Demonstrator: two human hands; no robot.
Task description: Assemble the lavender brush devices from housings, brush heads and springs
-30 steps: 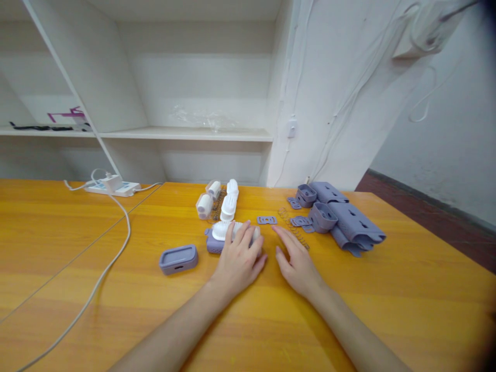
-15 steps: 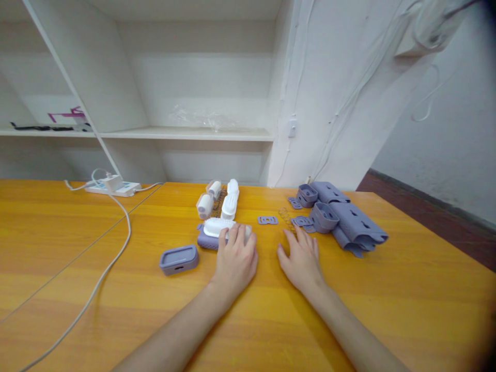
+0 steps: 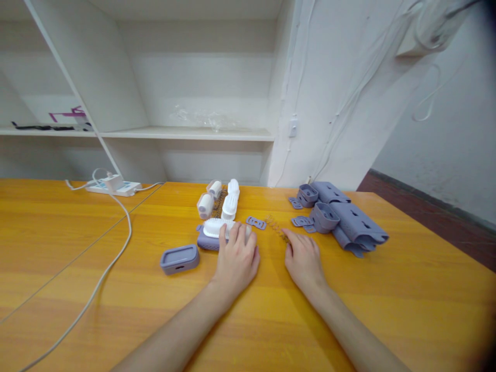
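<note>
My left hand (image 3: 236, 261) lies on the table with its fingers curled over the near end of a lavender base with a white ribbed insert (image 3: 211, 233). My right hand (image 3: 305, 259) rests flat beside it, fingers together, with the fingertips touching a row of small metal springs (image 3: 276, 227). A flat lavender plate (image 3: 256, 222) lies just left of the springs. A lavender oblong shell (image 3: 180, 259) sits to the left of my left hand.
The yellow wooden table (image 3: 116, 310) also carries white ribbed parts and rollers (image 3: 228, 204) behind my hands. A pile of lavender housings and cups (image 3: 341, 217) lies at the right. A white power strip (image 3: 112, 187) with a cable (image 3: 116, 248) runs along the left. White shelves stand behind.
My right hand drew back from the lavender pile and shifted, dragging the springs leftward; the flat plate also moved left. My left hand pulled the lavender base slightly left and stayed on it.
</note>
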